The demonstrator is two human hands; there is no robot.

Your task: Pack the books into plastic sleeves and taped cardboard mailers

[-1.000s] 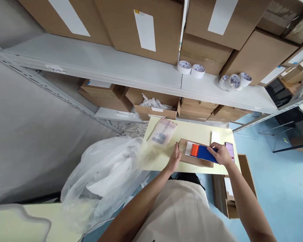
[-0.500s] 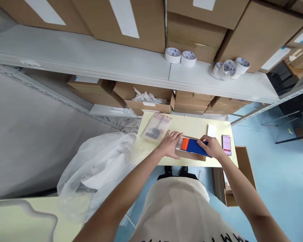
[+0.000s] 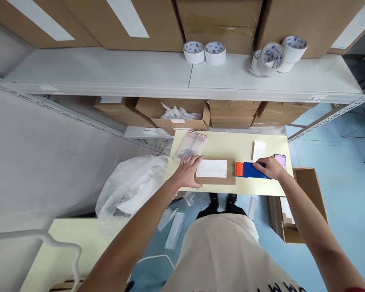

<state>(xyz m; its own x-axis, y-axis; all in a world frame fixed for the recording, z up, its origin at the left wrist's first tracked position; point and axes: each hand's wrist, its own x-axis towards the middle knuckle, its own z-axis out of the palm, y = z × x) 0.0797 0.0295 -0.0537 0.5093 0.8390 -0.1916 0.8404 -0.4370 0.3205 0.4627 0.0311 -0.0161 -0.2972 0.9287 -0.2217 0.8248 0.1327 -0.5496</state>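
A small flat cardboard box [image 3: 231, 172] with a white label [image 3: 212, 168] on top lies on the pale yellow table [image 3: 231, 142]. My left hand [image 3: 187, 172] grips its left end, with fingers at the far corner and thumb at the near one. At the right end, my right hand [image 3: 269, 168] is closed on a blue tape dispenser [image 3: 250, 170]. The dispenser's orange head [image 3: 239, 168] touches or nearly touches the box's right edge; I cannot tell which. My right fingers hide part of the dispenser's back.
A printed clear plastic bag [image 3: 191, 144], a white card-like piece [image 3: 259, 150] and a phone [image 3: 280, 160] lie on the table. Tape rolls [image 3: 215, 53] stand on the shelf [image 3: 124, 69]. Left is a large plastic bag [image 3: 121, 182]; right, an open carton [image 3: 307, 182].
The tape dispenser has moved right, from over the box to its right end, uncovering the white label. My left hand stays at the box's left end. The camera view has shifted.
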